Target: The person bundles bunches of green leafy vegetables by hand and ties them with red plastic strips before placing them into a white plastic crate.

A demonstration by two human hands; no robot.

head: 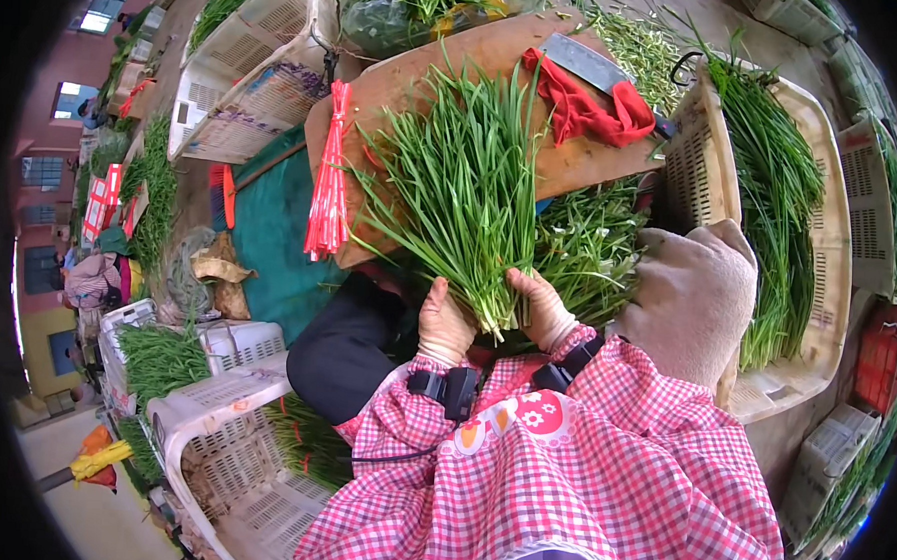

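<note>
Between my two hands lies a thick bundle of green garlic chives (460, 175), its pale cut ends towards me and its leaf tips fanned out over a brown board (596, 162). My left hand (447, 321) grips the bundle's base from the left, thumb up. On the right side of the base, my right hand (541, 303) closes around the stems. A bunch of red-and-white ties (329, 177) hangs over the board's left edge. At the far right of the board rest a cleaver (586, 61) with a broad metal blade and a red cloth (591, 110).
Right of me stands a cream plastic crate (826, 311) of long chives, with a beige cloth (688, 298) over its near side. Loose leaves (585, 248) heap below the board. At lower left is another crate (223, 450) holding tied bunches. A broom (225, 195) lies beyond.
</note>
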